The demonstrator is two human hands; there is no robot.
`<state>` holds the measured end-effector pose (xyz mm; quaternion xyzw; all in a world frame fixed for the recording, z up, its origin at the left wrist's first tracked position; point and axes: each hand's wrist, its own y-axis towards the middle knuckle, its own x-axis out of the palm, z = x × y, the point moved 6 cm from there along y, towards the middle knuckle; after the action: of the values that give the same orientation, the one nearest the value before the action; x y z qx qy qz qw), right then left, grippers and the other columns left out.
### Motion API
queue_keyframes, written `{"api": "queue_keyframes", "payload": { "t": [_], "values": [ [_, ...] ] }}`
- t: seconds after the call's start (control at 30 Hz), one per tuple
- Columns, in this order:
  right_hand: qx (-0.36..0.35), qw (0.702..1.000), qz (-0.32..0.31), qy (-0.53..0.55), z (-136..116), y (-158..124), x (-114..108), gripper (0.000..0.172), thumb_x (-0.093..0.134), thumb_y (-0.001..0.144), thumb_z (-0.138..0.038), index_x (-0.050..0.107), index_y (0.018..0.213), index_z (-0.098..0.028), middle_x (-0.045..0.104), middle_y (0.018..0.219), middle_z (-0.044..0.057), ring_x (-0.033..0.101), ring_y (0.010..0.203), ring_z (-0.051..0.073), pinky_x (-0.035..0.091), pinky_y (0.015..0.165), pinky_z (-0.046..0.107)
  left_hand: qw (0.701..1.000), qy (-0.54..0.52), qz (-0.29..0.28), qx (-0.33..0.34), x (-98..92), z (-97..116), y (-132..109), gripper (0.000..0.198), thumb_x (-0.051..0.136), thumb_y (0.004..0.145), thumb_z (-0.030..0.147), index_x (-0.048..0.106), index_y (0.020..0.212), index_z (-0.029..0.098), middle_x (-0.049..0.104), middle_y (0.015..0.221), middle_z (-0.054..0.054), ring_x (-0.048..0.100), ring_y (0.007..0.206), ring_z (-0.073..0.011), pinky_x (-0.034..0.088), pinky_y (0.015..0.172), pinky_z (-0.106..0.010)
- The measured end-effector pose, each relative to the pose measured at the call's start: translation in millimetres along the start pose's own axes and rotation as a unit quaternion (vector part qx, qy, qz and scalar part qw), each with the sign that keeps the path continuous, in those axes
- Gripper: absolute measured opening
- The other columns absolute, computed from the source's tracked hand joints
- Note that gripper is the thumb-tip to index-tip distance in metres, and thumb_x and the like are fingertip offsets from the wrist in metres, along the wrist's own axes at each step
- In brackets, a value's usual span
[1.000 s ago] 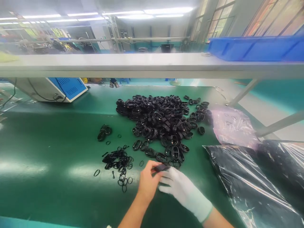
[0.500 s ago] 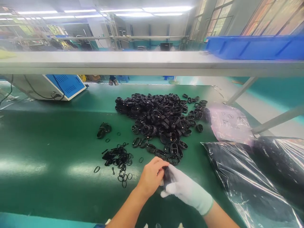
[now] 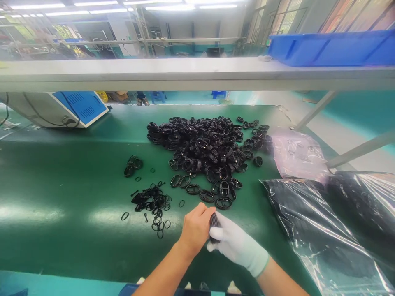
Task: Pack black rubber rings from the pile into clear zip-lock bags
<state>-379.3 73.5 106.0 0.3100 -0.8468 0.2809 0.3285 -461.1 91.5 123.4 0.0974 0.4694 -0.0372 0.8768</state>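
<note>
While both hands share the grip, we treat the small ribbed stack of black oval plastic buckles (image 3: 213, 225) as one part. Our bare left hand (image 3: 196, 230) is clenched on its left flank. Our white-gloved right hand (image 3: 237, 246) grasps its right flank and near end. The stack is held just above the green table (image 3: 61, 197), near the front edge. It sits well short of the large heap of black oval buckles (image 3: 206, 148).

In our judgement, the step goes best as follows:
- Press evenly on both flanks so the pieces stay flush.
- Hold the stack low over the table so that a slipped piece lands close by.
- Work clear of the scattered small black rubber loops (image 3: 152, 203) on the left.
- Work clear of the clear plastic bag (image 3: 324, 234) of dark parts on the right.

The stack stands on edge. Its long axis runs roughly straight away from us, with the far end pointing towards the heap. We cannot tell how many pieces it contains.
</note>
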Motion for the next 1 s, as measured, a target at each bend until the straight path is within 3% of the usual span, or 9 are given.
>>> {"api": "queue_keyframes", "payload": {
  "t": [0.1,0.2,0.37,0.5,0.63,0.73,0.87,0.93,1.0],
  "values": [
    [0.002,0.998,0.014,0.055,4.8,1.2,-9.0,0.027,0.061,0.074,-0.027,0.052,0.098,-0.021,0.046,0.076,-0.001,0.044,0.066,0.009,0.033,0.05,0.02,0.999,-0.014,-0.03,-0.026,-2.0,-2.0,5.3,0.035,0.032,0.084,0.015,0.061,0.102,0.023,0.056,0.084,-0.004,0.054,0.072,-0.0107,0.043,0.067,-0.022],
    [0.046,0.986,0.003,0.159,15.1,0.3,-16.3,0.026,0.055,0.078,-0.038,0.052,0.097,-0.019,0.051,0.084,0.002,0.045,0.065,0.008,0.03,0.049,0.019,0.99,-0.072,-0.113,-0.047,-8.1,-5.3,14.6,0.031,0.038,0.08,0.017,0.062,0.097,0.025,0.056,0.087,-0.001,0.054,0.075,-0.011,0.043,0.069,-0.022],
    [0.11,0.958,-0.041,0.263,28.8,0.7,-11.0,0.044,0.037,0.084,-0.052,0.053,0.097,-0.014,0.055,0.083,0.005,0.038,0.051,0.005,0.023,0.039,0.017,0.939,-0.25,-0.227,-0.068,-16.4,-10.4,21.4,0.026,0.045,0.077,0.028,0.064,0.095,0.023,0.058,0.095,-0.001,0.053,0.084,-0.0125,0.043,0.069,-0.021],
    [0.12,0.956,-0.037,0.265,35.3,5.5,-5.5,0.058,0.033,0.081,-0.061,0.052,0.1,-0.009,0.056,0.074,0.004,0.032,0.04,0.002,0.02,0.034,0.016,0.908,-0.296,-0.278,-0.098,-7.5,-17.9,17.3,0.028,0.045,0.077,0.032,0.064,0.093,0.02,0.061,0.091,-0.001,0.053,0.078,-0.0121,0.042,0.067,-0.022],
    [0.153,0.975,-0.001,0.163,38.6,2.5,-8.4,0.061,0.036,0.077,-0.065,0.052,0.098,-0.011,0.056,0.08,0.006,0.05,0.051,0.008,0.034,0.039,0.018,0.902,-0.283,-0.304,-0.114,-0.4,-24.0,16.2,0.029,0.047,0.074,0.038,0.064,0.082,0.016,0.061,0.076,0.001,0.051,0.069,-0.011,0.039,0.062,-0.021],
    [0.084,0.996,0.03,-0.004,24.9,-0.4,-14.4,0.043,0.059,0.071,-0.045,0.05,0.102,-0.016,0.054,0.09,0.005,0.055,0.071,0.014,0.046,0.055,0.026,0.927,-0.198,-0.289,-0.132,-1.5,-27.5,20.3,0.027,0.05,0.07,0.04,0.062,0.07,0.017,0.057,0.064,0.003,0.047,0.06,-0.0097,0.033,0.053,-0.02],
    [0.041,0.961,0.111,-0.251,15.5,0.9,-23.6,0.055,0.064,0.058,-0.012,0.044,0.109,-0.021,0.052,0.081,-0.002,0.052,0.062,0.01,0.045,0.053,0.024,0.955,-0.025,-0.252,-0.154,-1.7,-24.9,26.1,0.02,0.047,0.067,0.034,0.058,0.058,0.02,0.053,0.057,0.003,0.045,0.054,-0.0109,0.029,0.049,-0.022],
    [0.039,0.945,0.142,-0.291,16.7,4.0,-25.9,0.045,0.059,0.062,-0.013,0.045,0.105,-0.02,0.05,0.078,-0.002,0.05,0.053,0.008,0.043,0.047,0.024,0.957,0.027,-0.238,-0.166,1.3,-21.5,27.0,0.021,0.044,0.068,0.033,0.057,0.057,0.02,0.054,0.056,0.001,0.047,0.055,-0.0129,0.03,0.05,-0.023],
    [0.043,0.955,0.125,-0.265,20.3,7.2,-22.5,0.031,0.055,0.069,-0.02,0.047,0.098,-0.018,0.049,0.08,0.0,0.051,0.054,0.01,0.045,0.046,0.026,0.954,0.051,-0.236,-0.176,5.7,-19.0,26.4,0.021,0.043,0.068,0.032,0.057,0.057,0.021,0.056,0.057,0.0,0.051,0.057,-0.0148,0.032,0.052,-0.024]
  ]
}}
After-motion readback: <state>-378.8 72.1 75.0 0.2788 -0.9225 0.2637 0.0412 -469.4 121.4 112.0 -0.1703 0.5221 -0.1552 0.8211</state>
